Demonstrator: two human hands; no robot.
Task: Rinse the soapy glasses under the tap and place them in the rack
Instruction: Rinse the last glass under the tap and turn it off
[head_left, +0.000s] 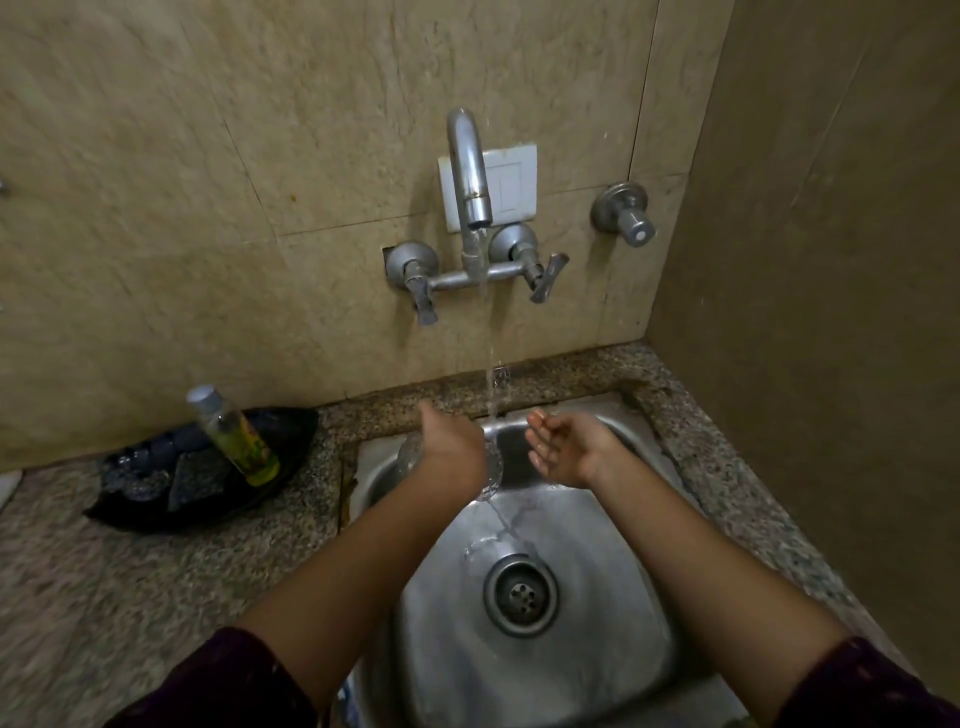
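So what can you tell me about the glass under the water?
The glass is clear and see-through, so it is hard to spot. It lies tipped on its side above the steel sink, gripped round its middle by the left hand, both ends poking out. The water stream hits its right end and spills off below.

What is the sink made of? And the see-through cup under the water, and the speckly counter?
The sink looks like stainless steel: grey, brushed, softly shiny. The cup in the left hand seems clear glass, maybe plastic: the sink shows through it. The counter looks like polished granite, speckled grey, brown and black.
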